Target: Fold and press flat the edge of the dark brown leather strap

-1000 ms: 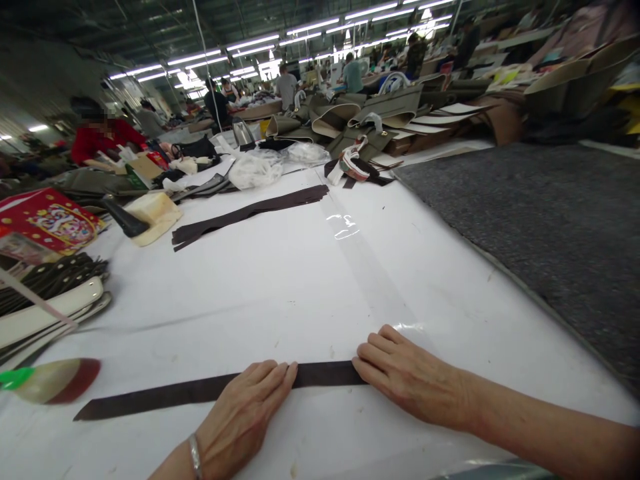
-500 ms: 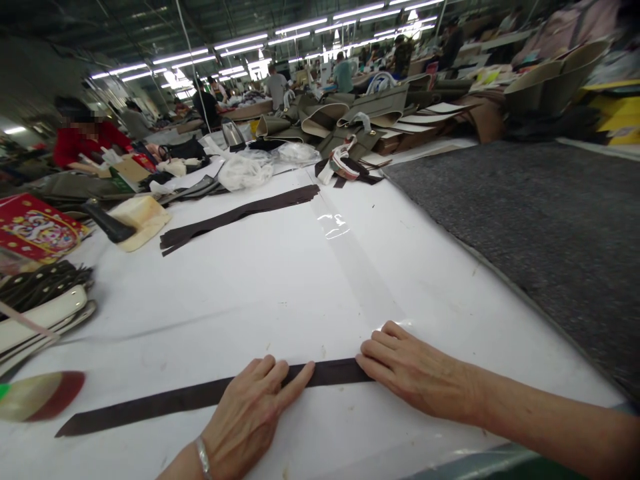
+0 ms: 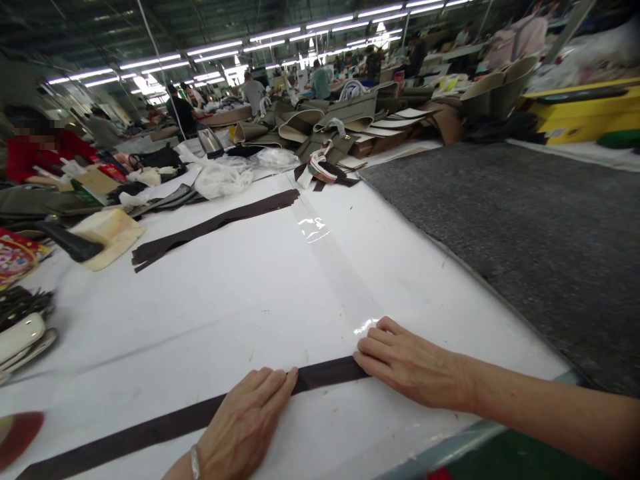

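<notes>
A long dark brown strip (image 3: 165,427) lies flat across the near part of the white table (image 3: 260,293). My left hand (image 3: 245,420) rests on it palm down, fingers together and stretched out, a bracelet on the wrist. My right hand (image 3: 407,363) lies flat on the strip's right end, fingers extended and pressing it down. Neither hand grips anything.
A stack of similar dark strips (image 3: 210,227) lies farther back. A grey felt mat (image 3: 515,227) covers the right side. A hammer on a cream block (image 3: 95,237) sits at left, with belts and handles (image 3: 20,327). Olive bags (image 3: 320,123) pile at the back. Other people work beyond.
The view has swung right, so everything shifted left. My left hand's fingers drew back together on the strip. My right hand stays on the strip's end.
</notes>
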Motion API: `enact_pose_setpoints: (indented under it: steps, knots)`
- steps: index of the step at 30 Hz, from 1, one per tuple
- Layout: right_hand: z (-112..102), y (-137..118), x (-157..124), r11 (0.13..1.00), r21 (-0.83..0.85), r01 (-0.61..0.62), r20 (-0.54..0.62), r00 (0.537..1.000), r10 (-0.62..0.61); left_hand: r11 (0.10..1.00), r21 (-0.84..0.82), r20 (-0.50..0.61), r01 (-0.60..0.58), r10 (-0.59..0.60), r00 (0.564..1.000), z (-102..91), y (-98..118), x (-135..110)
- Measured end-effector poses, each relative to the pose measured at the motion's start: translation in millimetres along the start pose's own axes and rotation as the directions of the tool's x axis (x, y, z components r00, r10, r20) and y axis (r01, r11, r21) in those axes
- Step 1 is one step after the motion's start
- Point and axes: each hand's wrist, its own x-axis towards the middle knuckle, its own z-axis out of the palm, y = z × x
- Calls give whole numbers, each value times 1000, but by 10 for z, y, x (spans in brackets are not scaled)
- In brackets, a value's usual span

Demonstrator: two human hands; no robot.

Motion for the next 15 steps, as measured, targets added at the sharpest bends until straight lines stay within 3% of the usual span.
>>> enact_pose_setpoints:
  steps: [8,15]
  knots:
    - [-12,7,-110,999,-5,-37,-1,999,37,988,-41,184,146,-137,973,-95,100,144]
    - [-47,37,-188,999,-27,-31,-30,999,30,991,37,183,132,-137,974,-99,127,200]
